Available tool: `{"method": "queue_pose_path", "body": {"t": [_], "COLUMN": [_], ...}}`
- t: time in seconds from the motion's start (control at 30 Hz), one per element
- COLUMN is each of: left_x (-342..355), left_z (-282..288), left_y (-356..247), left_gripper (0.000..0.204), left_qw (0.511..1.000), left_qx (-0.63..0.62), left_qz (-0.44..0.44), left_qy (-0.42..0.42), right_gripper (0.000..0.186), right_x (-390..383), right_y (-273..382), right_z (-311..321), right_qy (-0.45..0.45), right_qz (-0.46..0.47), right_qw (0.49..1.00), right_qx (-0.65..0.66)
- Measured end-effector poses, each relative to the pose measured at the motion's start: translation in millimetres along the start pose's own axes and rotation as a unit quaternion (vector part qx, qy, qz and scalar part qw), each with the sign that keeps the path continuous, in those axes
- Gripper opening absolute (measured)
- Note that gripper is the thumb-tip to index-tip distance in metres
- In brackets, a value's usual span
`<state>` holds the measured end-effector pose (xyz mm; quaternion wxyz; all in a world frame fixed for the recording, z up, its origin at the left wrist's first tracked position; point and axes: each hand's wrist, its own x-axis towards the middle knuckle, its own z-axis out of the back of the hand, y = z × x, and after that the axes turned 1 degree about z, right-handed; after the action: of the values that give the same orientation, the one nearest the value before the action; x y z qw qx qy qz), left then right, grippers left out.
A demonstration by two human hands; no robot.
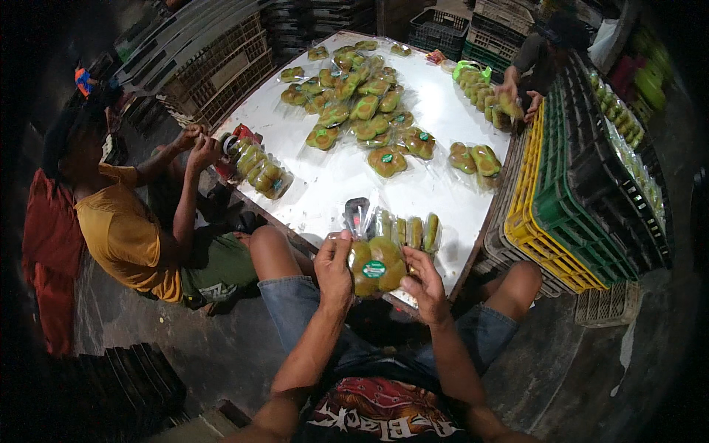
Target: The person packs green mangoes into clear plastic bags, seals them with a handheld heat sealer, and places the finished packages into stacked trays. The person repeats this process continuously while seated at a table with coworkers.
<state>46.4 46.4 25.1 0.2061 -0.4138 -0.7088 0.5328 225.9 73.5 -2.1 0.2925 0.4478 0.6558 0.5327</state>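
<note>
Between both hands, just over the table's near edge, is a clear plastic pack of round green-brown fruit [378,255] that look like kiwis, with an oval green sticker facing me. My left hand [337,267] grips its left side, fingers behind it and partly hidden. On its right side, my right hand [426,284] pinches the edge with thumb and fingers. Just beyond stand several similar packs in a row [417,232], seen edge-on. A dark object with a rounded top [357,210] sits beside them; I cannot make out its kind.
A heap of fruit packs [354,96] covers the white table's [295,166] far middle; two more packs [475,158] lie right. At left, a co-worker in yellow [122,229] has hands near a pack row [258,168]. Another person's hands [517,103] handle packs by stacked crates [561,184].
</note>
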Motion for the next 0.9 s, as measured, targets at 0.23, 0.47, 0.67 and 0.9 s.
{"method": "queue_pose_path", "body": {"t": [0.23, 0.47, 0.67, 0.9], "left_x": [-14, -16, -15, -25], "left_z": [-1, 3, 4, 10], "left_y": [11, -2, -4, -9], "left_gripper": [0.03, 0.055, 0.055, 0.048], "left_qw": [0.972, 0.944, 0.957, 0.936], "left_qx": [-0.135, -0.148, -0.093, 0.131], "left_qz": [0.153, 0.189, 0.156, -0.009], "left_qy": [0.119, 0.224, 0.225, 0.325], "right_gripper": [0.029, 0.019, 0.018, 0.054], "right_x": [10, 16, 15, 0], "right_y": [9, -1, -3, 1], "right_z": [6, 12, -5, -29], "right_qy": [-0.033, -0.091, -0.175, -0.087], "right_qz": [-0.025, 0.018, 0.017, 0.035], "right_qw": [0.998, 0.988, 0.941, 0.979], "right_qx": [-0.05, -0.124, -0.29, -0.181]}}
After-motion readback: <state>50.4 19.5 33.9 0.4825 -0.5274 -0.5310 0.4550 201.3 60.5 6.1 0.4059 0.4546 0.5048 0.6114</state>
